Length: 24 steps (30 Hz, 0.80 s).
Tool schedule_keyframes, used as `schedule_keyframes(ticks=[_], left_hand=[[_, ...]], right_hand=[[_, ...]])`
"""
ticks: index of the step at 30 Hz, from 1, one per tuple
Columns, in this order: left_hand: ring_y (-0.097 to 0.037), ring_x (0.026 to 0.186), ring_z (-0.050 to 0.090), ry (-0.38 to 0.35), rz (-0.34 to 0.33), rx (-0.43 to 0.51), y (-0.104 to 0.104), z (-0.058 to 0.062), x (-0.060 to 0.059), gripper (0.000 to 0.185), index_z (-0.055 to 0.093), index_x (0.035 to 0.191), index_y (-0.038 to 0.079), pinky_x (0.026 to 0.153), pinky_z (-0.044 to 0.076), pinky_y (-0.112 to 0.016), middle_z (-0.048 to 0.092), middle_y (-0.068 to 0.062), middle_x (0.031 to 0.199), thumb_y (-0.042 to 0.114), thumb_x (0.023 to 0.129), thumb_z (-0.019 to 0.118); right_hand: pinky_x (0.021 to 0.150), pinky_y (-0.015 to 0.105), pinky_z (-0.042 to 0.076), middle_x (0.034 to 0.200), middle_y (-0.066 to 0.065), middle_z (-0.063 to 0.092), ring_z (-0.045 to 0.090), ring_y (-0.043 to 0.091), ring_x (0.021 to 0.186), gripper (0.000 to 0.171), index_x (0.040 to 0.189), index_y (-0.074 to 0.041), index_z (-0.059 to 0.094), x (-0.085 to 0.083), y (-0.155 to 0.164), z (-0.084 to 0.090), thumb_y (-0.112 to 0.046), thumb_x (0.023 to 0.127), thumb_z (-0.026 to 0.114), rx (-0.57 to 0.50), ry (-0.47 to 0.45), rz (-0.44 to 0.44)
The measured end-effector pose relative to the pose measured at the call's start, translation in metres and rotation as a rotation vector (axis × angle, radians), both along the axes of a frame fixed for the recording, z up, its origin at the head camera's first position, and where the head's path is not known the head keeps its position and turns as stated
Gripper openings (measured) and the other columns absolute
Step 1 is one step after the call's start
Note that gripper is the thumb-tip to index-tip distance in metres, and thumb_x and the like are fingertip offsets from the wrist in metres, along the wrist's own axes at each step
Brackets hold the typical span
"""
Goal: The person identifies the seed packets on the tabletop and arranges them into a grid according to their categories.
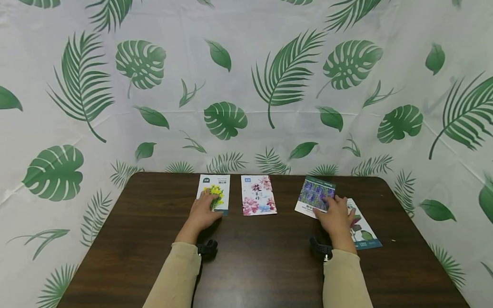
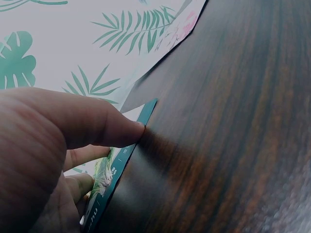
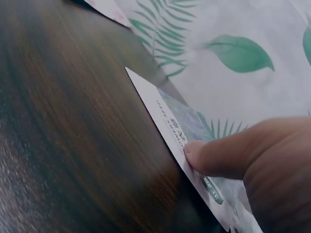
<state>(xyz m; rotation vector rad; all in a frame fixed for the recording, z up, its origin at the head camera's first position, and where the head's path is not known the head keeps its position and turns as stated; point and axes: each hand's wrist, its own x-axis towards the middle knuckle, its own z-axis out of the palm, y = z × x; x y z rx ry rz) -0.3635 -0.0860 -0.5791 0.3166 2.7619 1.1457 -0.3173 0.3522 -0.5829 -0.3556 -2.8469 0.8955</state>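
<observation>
Four flat flower seed packets lie on a brown wooden table. My left hand [image 1: 202, 210] rests on the yellow-flower packet [image 1: 220, 180] at the left, its thumb [image 2: 116, 127] touching the teal end strip. Beside it lies the pink-blossom packet [image 1: 258, 196], untouched by either hand. At the right, my right hand [image 1: 335, 216] lies with spread fingers on the purple-flower packet [image 1: 313, 194], which sits at a slant. Its thumb [image 3: 209, 158] presses on the white end. Partly under that hand is a white packet with a blue end [image 1: 365, 231].
The dark wooden table [image 1: 259, 277] ends at the back against a white cloth [image 1: 233, 88] printed with green leaves. Each wrist carries a black camera band, such as the left band [image 1: 208, 249].
</observation>
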Motion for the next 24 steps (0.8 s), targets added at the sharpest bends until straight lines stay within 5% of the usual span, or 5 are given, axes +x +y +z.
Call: schedule_keyframes(ticks=[4,12,19,24], left_hand=[[-0.047,0.170,0.007,-0.002,-0.001,0.000,-0.001,0.000,0.000,0.069,0.051,0.161,0.002,0.138,0.007,-0.065,0.016,-0.028,0.180,0.020,0.098,0.074],[-0.047,0.170,0.008,0.011,0.002,0.000,-0.001,-0.002,-0.001,0.069,0.051,0.160,0.001,0.138,0.008,-0.066,0.017,-0.028,0.180,0.020,0.098,0.074],[-0.046,0.170,0.009,0.010,0.005,0.001,-0.001,-0.002,-0.001,0.070,0.051,0.160,0.001,0.138,0.008,-0.065,0.018,-0.028,0.180,0.019,0.097,0.075],[-0.047,0.170,0.009,0.012,0.006,0.004,0.000,-0.003,0.000,0.070,0.051,0.161,0.001,0.138,0.008,-0.066,0.017,-0.028,0.180,0.019,0.097,0.074]], right_hand=[[0.130,0.079,-0.007,0.173,0.034,0.031,0.006,0.057,0.167,0.054,0.150,0.002,0.061,-0.006,-0.005,-0.005,-0.018,0.100,0.073,0.041,0.081,0.097],[0.134,0.070,0.020,0.170,0.029,0.043,0.022,0.054,0.165,0.050,0.146,0.004,0.065,-0.011,-0.024,-0.005,-0.002,0.097,0.059,-0.070,0.068,0.248],[0.123,0.067,0.041,0.148,0.024,0.064,0.055,0.051,0.142,0.028,0.126,0.000,0.076,-0.011,-0.033,-0.009,-0.011,0.100,0.076,-0.053,0.134,0.322],[0.124,0.069,0.038,0.156,0.029,0.053,0.044,0.053,0.149,0.053,0.150,0.000,0.063,-0.012,-0.033,-0.012,-0.013,0.100,0.075,-0.012,0.079,0.324]])
